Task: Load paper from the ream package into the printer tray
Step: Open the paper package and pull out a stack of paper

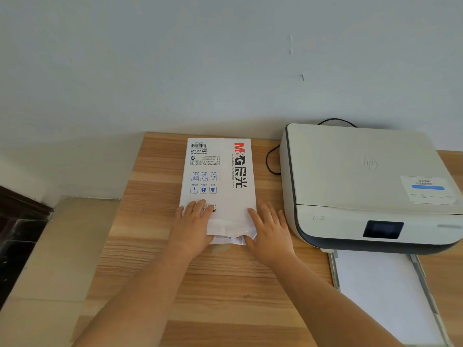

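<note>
A white ream package (220,171) with red and black lettering lies flat on the wooden table, its torn, crumpled near end facing me. My left hand (193,221) rests palm down on the package's near left corner, fingers spread. My right hand (269,227) lies flat on the near right corner, thumb at the torn flap. Neither hand grips anything. To the right stands a cream and dark grey printer (363,186). Its paper tray (335,276) is pulled out toward me with white sheets (383,296) lying in it.
The wooden table (220,284) ends at a wall behind. A black cable (269,161) loops between the package and the printer. Left of the table lies a beige floor with dark furniture (20,234) at the edge.
</note>
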